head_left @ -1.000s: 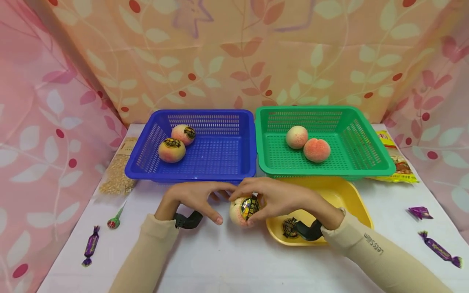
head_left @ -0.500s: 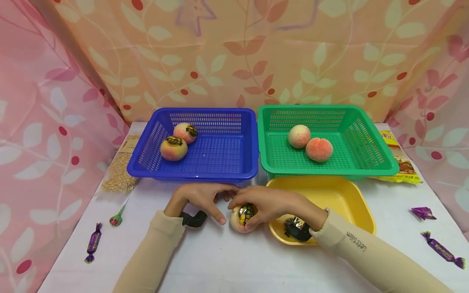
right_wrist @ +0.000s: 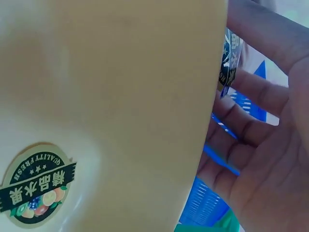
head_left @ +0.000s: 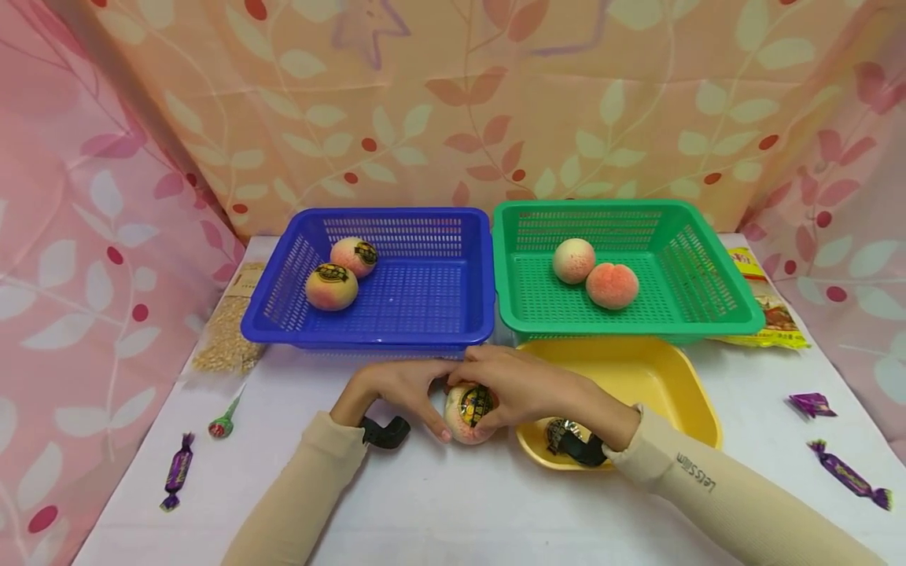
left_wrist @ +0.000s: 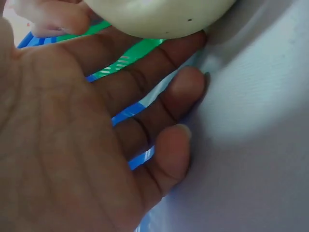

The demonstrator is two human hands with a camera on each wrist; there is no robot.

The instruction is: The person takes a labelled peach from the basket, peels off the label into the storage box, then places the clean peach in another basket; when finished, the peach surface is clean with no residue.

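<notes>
In the head view a pale pink peach (head_left: 467, 431) with a black-and-gold label (head_left: 474, 404) sits low over the white table, between the two hands. My right hand (head_left: 527, 385) grips it from the right, thumb in front and fingers over the back. From the left, my left hand (head_left: 406, 387) holds its side, thumb at the front edge. The left wrist view shows the pale underside of the peach (left_wrist: 164, 17) against bent fingers (left_wrist: 186, 84). In the right wrist view the yellow tray's wall (right_wrist: 130, 96) hides most of the peach.
Two labelled peaches lie in the blue basket (head_left: 368, 343), two unlabelled ones in the green basket (head_left: 637, 326). The yellow tray (head_left: 697, 393) holds another label (head_left: 555, 436). Around the edges lie purple candies (head_left: 178, 472), a lollipop (head_left: 222, 427), a grain bag (head_left: 230, 338) and a yellow packet (head_left: 782, 334).
My left hand has moved right until its thumb meets the peach. The right hand keeps its grip, and the peach has turned slightly.
</notes>
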